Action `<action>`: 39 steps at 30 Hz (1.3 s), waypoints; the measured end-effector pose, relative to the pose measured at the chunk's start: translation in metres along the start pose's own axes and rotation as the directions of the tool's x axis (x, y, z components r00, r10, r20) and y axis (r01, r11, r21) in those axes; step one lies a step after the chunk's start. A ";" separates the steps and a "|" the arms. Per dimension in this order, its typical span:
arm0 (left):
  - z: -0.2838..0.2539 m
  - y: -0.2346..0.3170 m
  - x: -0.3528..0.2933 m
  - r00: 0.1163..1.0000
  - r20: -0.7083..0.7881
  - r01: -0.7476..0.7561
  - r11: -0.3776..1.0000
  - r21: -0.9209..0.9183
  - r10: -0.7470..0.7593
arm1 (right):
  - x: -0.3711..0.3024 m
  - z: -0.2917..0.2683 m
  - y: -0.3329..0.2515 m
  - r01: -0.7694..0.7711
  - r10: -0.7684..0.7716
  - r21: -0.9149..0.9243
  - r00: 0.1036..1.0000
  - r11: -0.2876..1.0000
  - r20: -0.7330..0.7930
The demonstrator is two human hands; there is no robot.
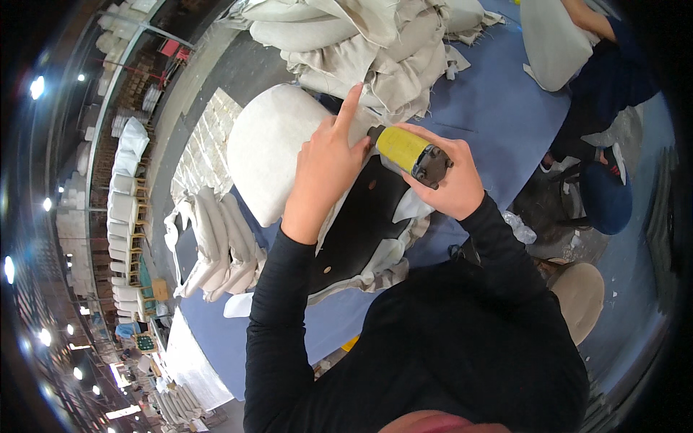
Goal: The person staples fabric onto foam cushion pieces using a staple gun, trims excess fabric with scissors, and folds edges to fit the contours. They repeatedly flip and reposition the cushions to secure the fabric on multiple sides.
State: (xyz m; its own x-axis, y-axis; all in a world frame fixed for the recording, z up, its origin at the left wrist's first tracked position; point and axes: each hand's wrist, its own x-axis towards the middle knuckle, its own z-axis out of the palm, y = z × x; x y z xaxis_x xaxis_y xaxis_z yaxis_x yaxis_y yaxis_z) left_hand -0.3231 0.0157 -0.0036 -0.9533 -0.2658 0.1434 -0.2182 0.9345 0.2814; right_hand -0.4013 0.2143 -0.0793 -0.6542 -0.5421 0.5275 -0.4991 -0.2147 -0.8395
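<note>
My right hand [455, 177] is wrapped around a yellow and black staple gun [403, 148], its dark nose pointing left toward my other hand. My left hand [328, 159] is at the far edge of a black-backed upholstered panel [361, 224]. Its index finger stretches forward and the thumb lies beside the tool's nose; the other fingers curl down onto the cream fabric [332, 209] and are partly hidden. Loose fabric [386, 263] folds along the panel's near edge. A rounded cream cushion [271, 144] lies just left of my left hand.
Upholstered pieces pile up [361, 43] at the far side of the blue-covered table [484, 108]. More cream pieces [216, 245] stack at left. Across on the right, a co-worker's arm [592, 18] touches a cream piece [552, 43]. A round stool [580, 299] stands close on the right.
</note>
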 end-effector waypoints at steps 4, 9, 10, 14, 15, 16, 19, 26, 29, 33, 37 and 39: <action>0.000 -0.001 -0.006 0.998 -0.067 0.007 0.991 -0.134 -0.016 | 0.006 -0.001 -0.007 0.015 -0.013 -0.074 1.000 0.997 0.025; -0.012 -0.059 0.008 0.970 0.200 0.240 0.706 -0.667 -0.141 | 0.008 0.004 -0.002 -0.063 0.063 -0.003 0.998 0.998 0.023; -0.012 -0.082 0.013 0.930 0.333 0.366 0.467 -0.805 -0.155 | 0.011 0.007 -0.001 -0.050 0.050 0.003 0.999 0.999 0.021; -0.008 -0.078 0.012 0.779 0.580 0.613 0.488 -0.622 -0.238 | 0.008 0.007 -0.003 -0.028 0.031 -0.096 0.999 0.995 0.034; -0.010 -0.075 0.009 0.794 0.559 0.586 0.547 -0.597 -0.241 | 0.008 0.009 -0.002 -0.004 0.006 -0.106 1.000 0.994 0.024; -0.013 -0.073 0.007 0.809 0.537 0.556 0.606 -0.569 -0.238 | 0.008 0.011 0.000 0.019 -0.018 -0.116 1.000 0.993 0.012; -0.001 -0.070 -0.006 0.969 0.216 0.208 0.861 -0.465 -0.118 | 0.004 0.014 0.006 -0.007 0.007 -0.047 1.000 0.999 0.002; -0.002 -0.022 -0.021 0.994 -0.016 -0.106 0.989 -0.099 0.105 | -0.002 0.011 0.005 -0.035 0.035 -0.013 0.998 0.999 -0.061; -0.002 -0.019 -0.023 0.991 -0.039 -0.131 0.988 -0.085 0.128 | -0.006 0.010 0.001 -0.047 0.047 -0.002 0.997 0.999 -0.060; -0.003 -0.016 -0.025 0.992 -0.031 -0.125 0.990 -0.057 0.124 | -0.011 0.009 -0.004 -0.015 0.015 0.001 0.998 1.000 -0.053; -0.005 -0.009 -0.029 0.993 -0.010 -0.116 0.991 -0.062 0.116 | -0.011 0.004 -0.021 0.055 -0.061 -0.108 0.997 0.993 -0.047; -0.003 -0.008 -0.030 0.991 -0.025 -0.134 0.990 -0.052 0.132 | -0.012 0.002 -0.024 0.016 -0.017 -0.083 1.000 0.996 -0.018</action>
State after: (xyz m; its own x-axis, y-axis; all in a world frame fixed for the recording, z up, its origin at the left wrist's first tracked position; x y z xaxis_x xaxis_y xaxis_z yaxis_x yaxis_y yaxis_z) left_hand -0.2920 0.0152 -0.0072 -0.9683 -0.1455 0.2033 -0.0777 0.9480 0.3087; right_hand -0.3806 0.2239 -0.0657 -0.6553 -0.5239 0.5442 -0.5546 -0.1554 -0.8175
